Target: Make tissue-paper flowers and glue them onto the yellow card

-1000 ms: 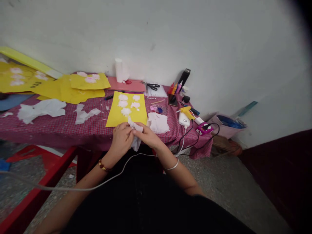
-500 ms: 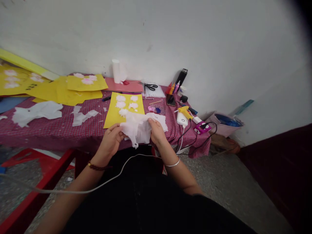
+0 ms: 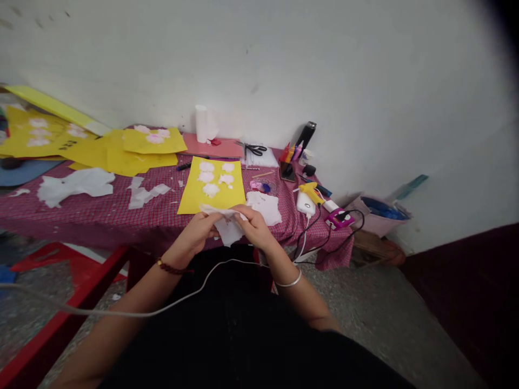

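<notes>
A piece of thin white tissue paper (image 3: 230, 231) is pinched between my two hands at the table's front edge, bunched and folded along its top. My left hand (image 3: 197, 232) grips its left side and my right hand (image 3: 253, 227) its right side, with the fingertips close together. Just beyond lies a yellow sheet (image 3: 190, 197) bearing several pale pink tissue blossoms (image 3: 211, 189). A torn white paper piece (image 3: 265, 208) rests right of that sheet, near my right hand.
Scissors (image 3: 256, 149), glue bottles (image 3: 291, 153), a phone (image 3: 287, 172) and a yellow glue gun (image 3: 310, 190) lie on the checked tablecloth (image 3: 133, 219). Cables run off a purple power strip (image 3: 339, 217). A white cord (image 3: 162, 310) crosses before me. More yellow sheets (image 3: 117, 156) lie left.
My hands have come closer together, and the spread tissue paper is now gathered smaller between them. The blossoms and the white piece on the table show more fully. The view has shifted slightly.
</notes>
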{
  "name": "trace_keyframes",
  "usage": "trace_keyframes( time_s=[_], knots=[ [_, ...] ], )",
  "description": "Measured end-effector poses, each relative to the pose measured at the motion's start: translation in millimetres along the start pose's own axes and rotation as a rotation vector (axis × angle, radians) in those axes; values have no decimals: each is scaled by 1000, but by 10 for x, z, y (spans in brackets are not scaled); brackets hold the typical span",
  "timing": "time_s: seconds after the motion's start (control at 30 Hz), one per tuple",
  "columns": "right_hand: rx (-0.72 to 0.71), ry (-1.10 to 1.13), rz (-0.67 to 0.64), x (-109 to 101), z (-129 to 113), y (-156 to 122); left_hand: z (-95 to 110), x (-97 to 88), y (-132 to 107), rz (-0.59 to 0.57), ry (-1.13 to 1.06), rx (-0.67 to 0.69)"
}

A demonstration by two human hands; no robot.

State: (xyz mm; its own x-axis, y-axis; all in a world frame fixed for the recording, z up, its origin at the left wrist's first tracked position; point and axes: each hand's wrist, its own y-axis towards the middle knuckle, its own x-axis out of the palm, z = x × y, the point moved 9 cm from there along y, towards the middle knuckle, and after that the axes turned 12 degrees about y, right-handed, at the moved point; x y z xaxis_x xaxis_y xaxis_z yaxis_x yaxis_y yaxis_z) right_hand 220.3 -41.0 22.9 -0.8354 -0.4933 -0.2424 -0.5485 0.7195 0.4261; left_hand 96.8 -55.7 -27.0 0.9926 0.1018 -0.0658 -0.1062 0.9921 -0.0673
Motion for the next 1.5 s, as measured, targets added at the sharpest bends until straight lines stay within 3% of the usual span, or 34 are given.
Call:
trace_keyframes(
  time_s=[0.13,0.23,0.33,0.4,0.5,0.63,0.77,0.87,1.03,1.3,1.5],
  knots=[
    [52,135,10,-32,13,-14,193,-182,-76,165,158,110],
    [71,203,2,-39,-66,-38,482,-246,-204,302,485,316],
    [71,99,24,-35,-133,-49,729,-30,-336,330,889,573],
    [93,32,107,-72,-91,-45,734,116,-348,277,1009,619],
    [164,116,273,-160,96,-40,635,201,-305,209,1042,590],
    [215,367,396,-209,298,-31,329,132,-166,71,777,391],
    [211,435,402,-185,286,-23,82,135,-76,-61,471,207],
    [197,419,364,-119,233,-18,41,139,-43,-53,334,133],
    [259,551,358,-18,309,-38,133,73,-49,92,372,227],
    [164,363,465,-202,247,-63,174,-26,-82,80,478,207],
    [169,329,469,-271,211,-61,308,-164,-131,215,927,265]
  ],
)
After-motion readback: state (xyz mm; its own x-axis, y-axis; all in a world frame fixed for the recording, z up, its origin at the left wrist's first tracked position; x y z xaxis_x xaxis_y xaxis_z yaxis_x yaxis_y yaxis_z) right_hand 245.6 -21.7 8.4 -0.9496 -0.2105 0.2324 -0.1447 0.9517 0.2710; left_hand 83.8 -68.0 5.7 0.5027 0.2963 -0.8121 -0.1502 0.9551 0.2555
